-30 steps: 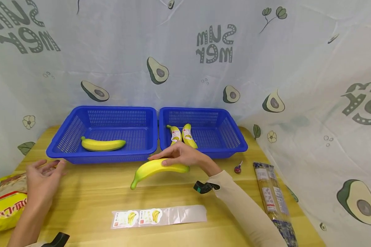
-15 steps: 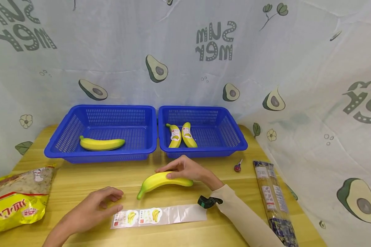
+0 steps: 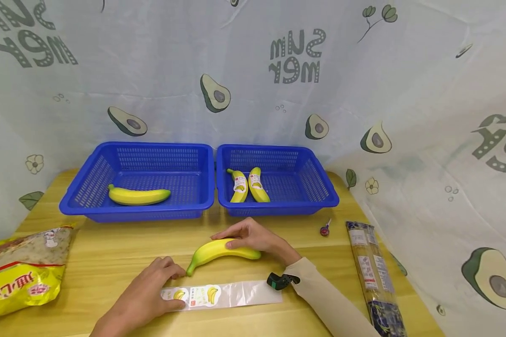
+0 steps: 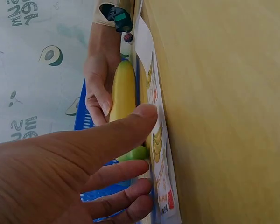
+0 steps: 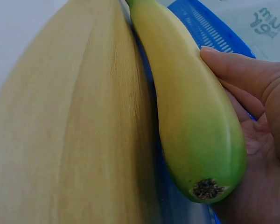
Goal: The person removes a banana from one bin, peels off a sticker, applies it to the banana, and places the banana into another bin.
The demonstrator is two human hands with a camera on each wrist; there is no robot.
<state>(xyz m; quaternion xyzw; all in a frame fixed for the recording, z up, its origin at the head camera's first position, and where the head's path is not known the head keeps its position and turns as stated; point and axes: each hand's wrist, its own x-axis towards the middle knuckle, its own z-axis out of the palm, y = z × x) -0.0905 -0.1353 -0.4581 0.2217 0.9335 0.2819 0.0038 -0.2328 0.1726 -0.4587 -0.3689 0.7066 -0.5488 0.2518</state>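
My right hand holds a yellow banana with green ends, thumb on the near side and fingers over the back. The banana lies low over the table, its stem pointing left toward my other hand. My left hand hovers at the left end of a clear strip of banana stickers, covering that end. In the left wrist view its thumb overlaps the strip, apart from the loosely bent fingers, with nothing pinched between them. Two printed stickers show on the strip; the right part is bare backing.
Behind stand two blue baskets: the left basket holds one plain banana, the right basket two labelled bananas. A yellow snack bag lies left. A lollipop and packaged noodles lie right.
My left hand has come from beside the snack bag rightward and down to the sticker strip. The banana in my right hand has been lowered toward the table, slightly nearer me.
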